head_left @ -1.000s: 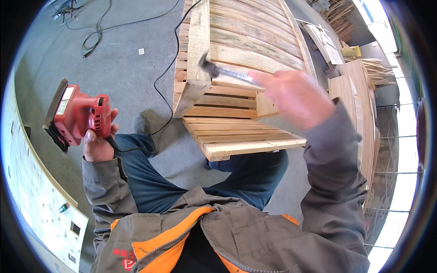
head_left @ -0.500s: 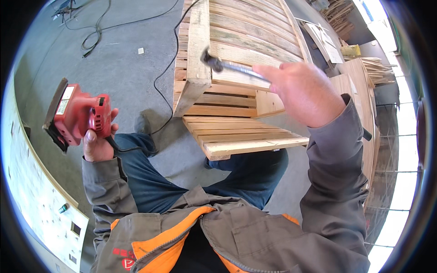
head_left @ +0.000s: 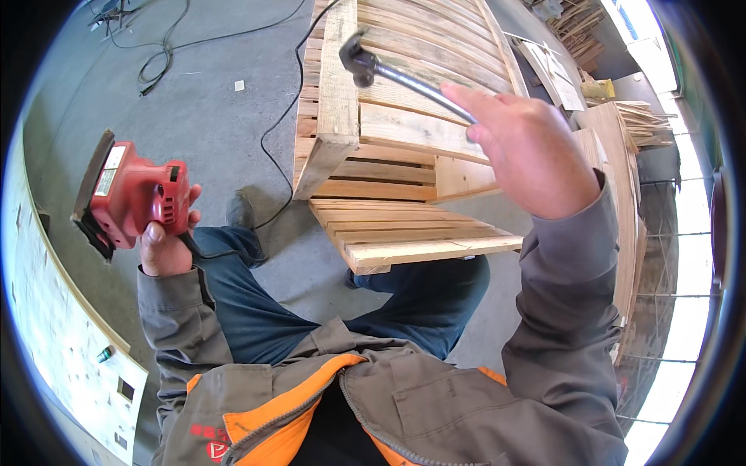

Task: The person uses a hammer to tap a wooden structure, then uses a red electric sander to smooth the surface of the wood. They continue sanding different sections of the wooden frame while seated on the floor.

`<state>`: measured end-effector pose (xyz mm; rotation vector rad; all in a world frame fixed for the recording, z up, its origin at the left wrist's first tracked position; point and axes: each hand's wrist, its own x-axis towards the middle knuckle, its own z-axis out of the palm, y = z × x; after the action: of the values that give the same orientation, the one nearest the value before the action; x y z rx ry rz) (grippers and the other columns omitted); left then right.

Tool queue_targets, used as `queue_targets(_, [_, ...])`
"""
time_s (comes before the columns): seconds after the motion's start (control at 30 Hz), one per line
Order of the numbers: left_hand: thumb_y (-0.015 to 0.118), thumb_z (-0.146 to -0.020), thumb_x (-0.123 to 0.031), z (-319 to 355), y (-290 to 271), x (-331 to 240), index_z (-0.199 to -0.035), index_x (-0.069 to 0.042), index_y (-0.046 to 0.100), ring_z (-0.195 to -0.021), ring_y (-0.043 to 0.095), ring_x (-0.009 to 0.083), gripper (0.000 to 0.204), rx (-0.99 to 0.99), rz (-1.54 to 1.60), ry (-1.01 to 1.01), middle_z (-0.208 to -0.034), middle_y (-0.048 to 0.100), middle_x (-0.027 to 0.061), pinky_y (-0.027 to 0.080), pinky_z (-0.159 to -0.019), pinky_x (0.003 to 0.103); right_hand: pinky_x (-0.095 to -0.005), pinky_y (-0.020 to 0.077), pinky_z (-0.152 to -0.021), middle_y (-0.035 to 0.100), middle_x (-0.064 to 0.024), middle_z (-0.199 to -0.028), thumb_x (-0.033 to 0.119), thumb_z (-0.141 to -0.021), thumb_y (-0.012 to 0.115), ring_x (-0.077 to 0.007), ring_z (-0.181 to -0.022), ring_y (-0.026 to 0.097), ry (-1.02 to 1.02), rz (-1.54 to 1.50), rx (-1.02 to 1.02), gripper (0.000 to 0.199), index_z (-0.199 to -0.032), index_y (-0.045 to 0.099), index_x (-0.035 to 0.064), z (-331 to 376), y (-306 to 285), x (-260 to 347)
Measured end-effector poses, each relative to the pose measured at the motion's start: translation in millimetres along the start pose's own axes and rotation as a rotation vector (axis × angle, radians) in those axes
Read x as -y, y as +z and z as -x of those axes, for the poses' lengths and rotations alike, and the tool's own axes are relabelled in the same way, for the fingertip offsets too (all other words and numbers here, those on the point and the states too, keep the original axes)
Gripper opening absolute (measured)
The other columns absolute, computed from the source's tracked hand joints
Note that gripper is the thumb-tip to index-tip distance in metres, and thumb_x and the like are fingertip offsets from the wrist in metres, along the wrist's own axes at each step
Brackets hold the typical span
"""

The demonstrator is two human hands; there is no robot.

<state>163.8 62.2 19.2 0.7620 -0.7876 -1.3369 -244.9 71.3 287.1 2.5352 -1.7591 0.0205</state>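
On the left, my left hand (head_left: 169, 245) grips a red electric sander (head_left: 144, 190), its flat pad tilted up and facing left. My right hand (head_left: 528, 140) is closed around the shaft of a claw hammer (head_left: 412, 81). The hammer's dark head is raised over the near left corner of a slatted wooden crate (head_left: 336, 101), apart from the wood as far as I can tell. Below that corner, a slatted wooden panel (head_left: 420, 233) sticks out toward me over my right leg.
The sander's black cord (head_left: 268, 144) runs past my foot and up over the crate. More cable (head_left: 163, 54) lies on the grey floor at far left. A pale board (head_left: 70, 334) stands along the left edge. Wooden sheets (head_left: 610, 155) and bundled strips (head_left: 637, 124) lie to the right.
The hammer head has risen a little off the crate's corner, and my right hand has shifted slightly right. The sander stays almost where it was in my left hand.
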Motion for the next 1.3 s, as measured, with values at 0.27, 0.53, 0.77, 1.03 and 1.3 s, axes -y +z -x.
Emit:
queue_targets(0.27, [0.098, -0.067, -0.053, 2, 4, 1, -0.161, -0.014, 0.044, -0.112, 0.076, 0.0334, 0.115, -0.028, -0.011, -0.017, -0.138, 0.069, 0.0108, 0.065, -0.072, 0.035, -0.0486, 0.0558, -0.075, 0.071, -0.0217, -0.089, 0.003, -0.095, 0.07, -0.0414, -0.085, 0.07, -0.022, 0.204, 0.174, 0.044, -0.138, 0.069, 0.0099, 2, 2, 3])
queue_targets(0.53, [0.099, -0.066, -0.053, 0, 7, 1, -0.16, -0.012, 0.044, -0.11, 0.077, 0.0325, 0.117, -0.022, -0.023, -0.008, -0.137, 0.07, 0.0112, 0.066, -0.071, 0.034, -0.0456, 0.0565, -0.076, 0.071, -0.0234, -0.091, 0.0, -0.092, 0.07, -0.0413, -0.087, 0.071, 0.008, 0.083, 0.265, 0.05, -0.141, 0.066, 0.0089, 13, 21, -4])
queue_targets(0.77, [0.099, -0.067, -0.052, 0, 6, 3, -0.16, -0.013, 0.044, -0.11, 0.077, 0.0328, 0.115, -0.003, 0.013, -0.027, -0.137, 0.07, 0.0114, 0.066, -0.07, 0.034, -0.0488, 0.0566, -0.076, 0.072, -0.0187, -0.087, 0.004, -0.094, 0.07, -0.0386, -0.085, 0.072, 0.025, -0.092, -0.096, 0.031, -0.124, 0.069, 0.0032, 29, 23, -13])
queue_targets(1.03, [0.096, -0.077, -0.042, -2, -24, 10, -0.16, -0.018, 0.047, -0.133, 0.065, 0.0357, 0.099, 0.1, 0.101, -0.124, -0.152, 0.062, 0.0082, 0.065, -0.085, 0.039, -0.0331, 0.0493, -0.07, 0.061, -0.0071, -0.081, 0.01, -0.092, 0.077, -0.0145, -0.074, 0.057, 0.533, -0.804, -0.163, 0.022, -0.105, 0.064, -0.0033, 53, 51, -28])
queue_targets(1.3, [0.097, -0.072, -0.047, 2, -7, 3, -0.158, -0.017, 0.049, -0.125, 0.07, 0.0327, 0.102, 0.043, 0.018, -0.104, -0.146, 0.066, 0.0065, 0.065, -0.081, 0.035, -0.0313, 0.0518, -0.071, 0.071, -0.01, -0.087, 0.015, -0.099, 0.077, -0.014, -0.076, 0.064, 0.443, -0.806, -0.307, 0.023, -0.108, 0.067, -0.0039, 54, 93, -50])
